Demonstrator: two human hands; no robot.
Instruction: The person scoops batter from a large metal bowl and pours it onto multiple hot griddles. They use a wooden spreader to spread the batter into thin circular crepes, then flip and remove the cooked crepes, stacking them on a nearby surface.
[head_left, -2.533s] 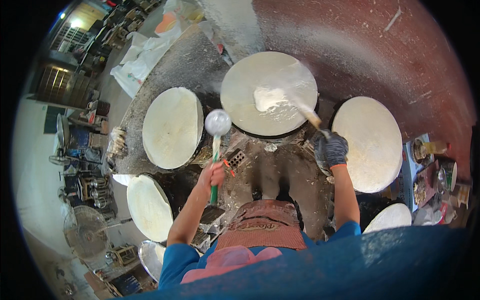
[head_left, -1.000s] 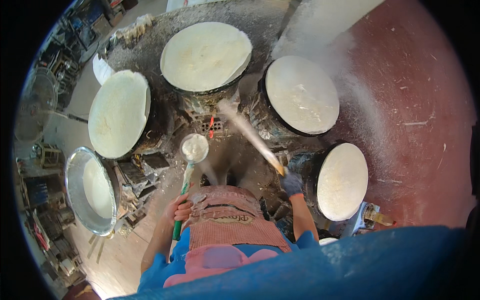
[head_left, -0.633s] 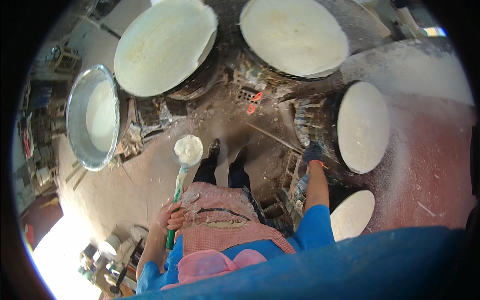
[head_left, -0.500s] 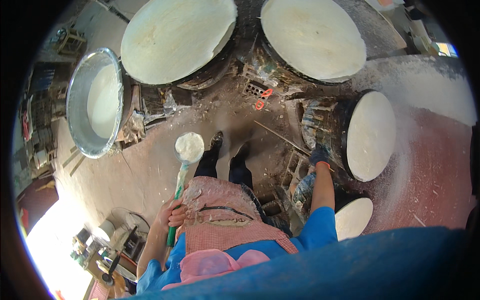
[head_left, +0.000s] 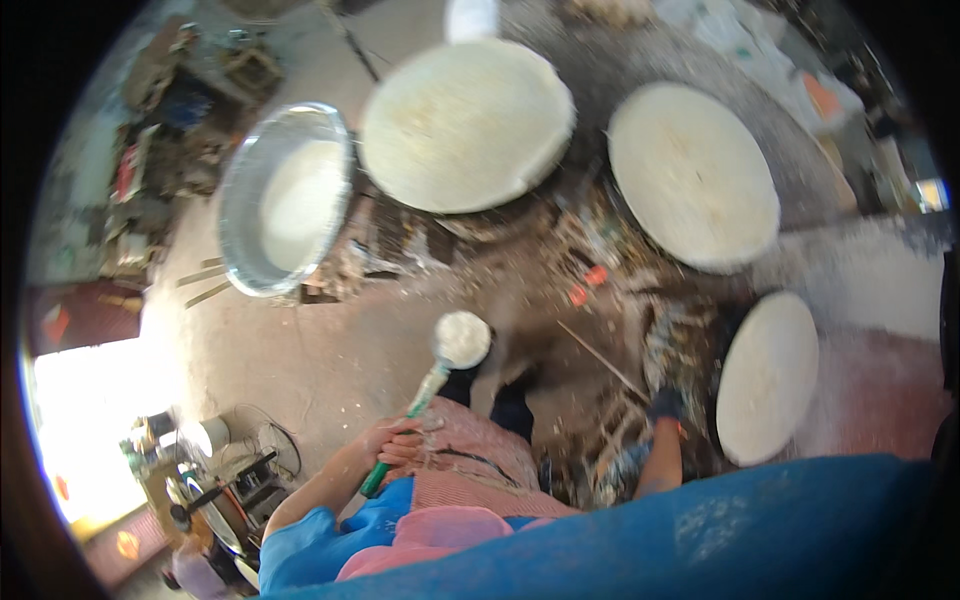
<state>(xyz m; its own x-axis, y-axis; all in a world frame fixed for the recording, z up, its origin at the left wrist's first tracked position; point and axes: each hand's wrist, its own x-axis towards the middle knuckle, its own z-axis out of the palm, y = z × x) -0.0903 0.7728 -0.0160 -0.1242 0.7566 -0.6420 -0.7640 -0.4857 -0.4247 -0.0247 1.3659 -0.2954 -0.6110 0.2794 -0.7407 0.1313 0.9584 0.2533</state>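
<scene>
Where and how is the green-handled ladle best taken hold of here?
Probably by the green handle of the ladle, fingers wrapped around it, coming from the person's lower left. The handle is long and slim and slants back that way, where the left hand already grips it; the bowl at the far end holds white contents.

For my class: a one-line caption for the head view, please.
Left hand holding a green-handled ladle, metal basin and pale discs around.
</scene>
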